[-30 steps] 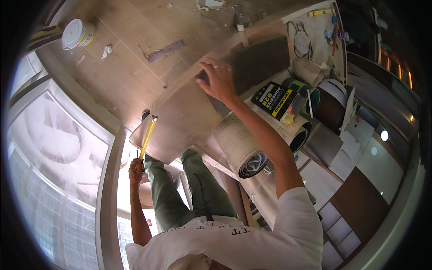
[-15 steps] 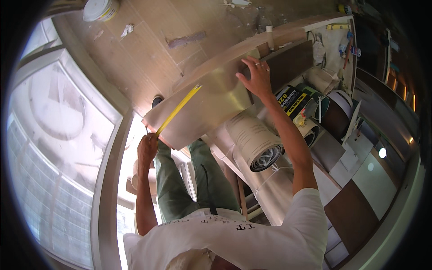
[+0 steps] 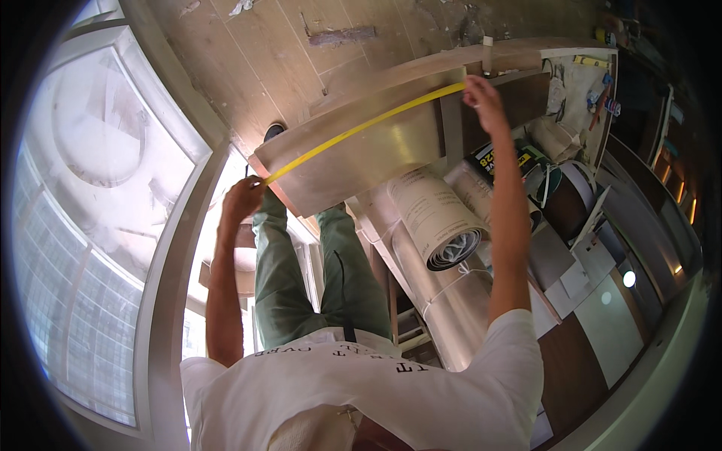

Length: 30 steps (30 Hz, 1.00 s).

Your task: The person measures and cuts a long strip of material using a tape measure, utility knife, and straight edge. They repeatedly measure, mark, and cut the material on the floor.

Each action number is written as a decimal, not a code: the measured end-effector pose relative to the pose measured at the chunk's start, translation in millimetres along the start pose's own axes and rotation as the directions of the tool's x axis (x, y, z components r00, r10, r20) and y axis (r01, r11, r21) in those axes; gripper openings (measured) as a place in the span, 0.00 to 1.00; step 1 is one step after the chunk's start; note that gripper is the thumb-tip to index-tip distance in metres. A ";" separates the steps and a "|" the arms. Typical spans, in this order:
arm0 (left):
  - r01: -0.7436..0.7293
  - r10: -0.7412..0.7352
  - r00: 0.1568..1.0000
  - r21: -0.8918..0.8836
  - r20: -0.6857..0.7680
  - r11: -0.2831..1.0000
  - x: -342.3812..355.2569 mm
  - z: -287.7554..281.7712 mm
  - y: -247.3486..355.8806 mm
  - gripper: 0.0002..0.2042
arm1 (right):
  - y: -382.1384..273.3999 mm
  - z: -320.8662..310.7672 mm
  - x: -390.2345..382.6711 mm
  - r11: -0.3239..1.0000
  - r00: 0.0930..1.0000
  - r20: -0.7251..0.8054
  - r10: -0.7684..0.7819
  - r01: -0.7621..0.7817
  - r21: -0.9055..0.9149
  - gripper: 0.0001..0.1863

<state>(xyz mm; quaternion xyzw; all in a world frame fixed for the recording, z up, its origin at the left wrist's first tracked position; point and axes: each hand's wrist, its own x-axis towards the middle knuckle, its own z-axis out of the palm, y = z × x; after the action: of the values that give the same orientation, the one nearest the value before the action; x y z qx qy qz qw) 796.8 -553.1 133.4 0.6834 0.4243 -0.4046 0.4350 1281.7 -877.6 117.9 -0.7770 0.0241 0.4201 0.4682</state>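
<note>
A yellow tape measure's blade (image 3: 364, 125) stretches diagonally over a smooth tan panel (image 3: 353, 169) lying near my legs. My left hand (image 3: 242, 197) is closed on the tape measure at the panel's left end; its case is mostly hidden by my fingers. My right hand (image 3: 483, 101) has its fingers closed on the far end of the blade, near the panel's upper right edge, beside a darker brown board (image 3: 519, 98).
Rolls of paper-backed sheet (image 3: 425, 210) lie below the panel, with a black adhesive tin (image 3: 508, 156) and dark green buckets (image 3: 564, 192) behind my right arm. A white-framed window (image 3: 135, 83) is left; debris (image 3: 338, 35) lies on the floor, and stacked boards (image 3: 613, 316) stand right.
The tape blade has been drawn out much longer. My right hand has moved up and right and closed on its end. My left hand has risen with the tape measure.
</note>
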 end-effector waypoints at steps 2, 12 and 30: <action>-0.104 0.102 0.994 -0.062 -0.029 0.993 25.7 5.2 -76.1 0.13 | -2.6 -34.6 18.9 0.975 0.992 -0.123 -0.027 -0.001 -0.223 0.19; -0.007 0.006 1.000 0.121 0.011 0.993 47.4 -37.6 -77.7 0.15 | 39.9 -29.2 85.6 0.472 0.963 -0.123 -0.242 0.005 -0.882 0.26; -0.040 0.039 0.999 0.033 0.023 0.999 62.2 -41.9 -80.3 0.17 | 31.9 -6.9 69.3 0.408 0.917 -0.232 -0.326 -0.085 -0.909 0.20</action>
<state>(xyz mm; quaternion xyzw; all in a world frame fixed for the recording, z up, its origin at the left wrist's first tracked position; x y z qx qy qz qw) 749.1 -478.6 68.2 0.6943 0.3990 -0.4106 0.4361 1317.1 -875.9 49.9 -0.9691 -0.1748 0.1737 -0.0102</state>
